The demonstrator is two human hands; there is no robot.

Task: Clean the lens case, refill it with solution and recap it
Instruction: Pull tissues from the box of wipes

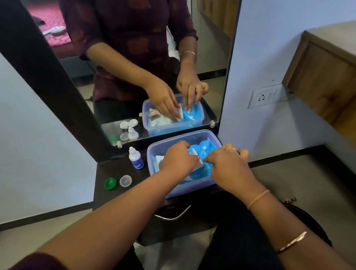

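On the dark shelf (121,191) below the mirror (122,74), a clear plastic tub (191,188) fills the right end, its far wall against the glass. Both hands are inside it. The left hand (178,160) is curled over a white tissue (197,162), pinching it between thumb and fingers near the tub's middle. The right hand (228,164) presses down on a blue packet (205,151) that lies along the tub's right side, its fingertips gripping the packet's edge just beside the tissue. More white paper (159,160) shows at the tub's left wall.

The lens case lies in the open, left of the tub: a green cap (110,183) and a clear cap (125,180) sit side by side near the shelf's front left corner, apart from each other. Behind them, close to the mirror and just beside the tub's left wall, the solution bottle (136,158) stands upright with its white cap on. The case body itself shows only as a reflection in the mirror.
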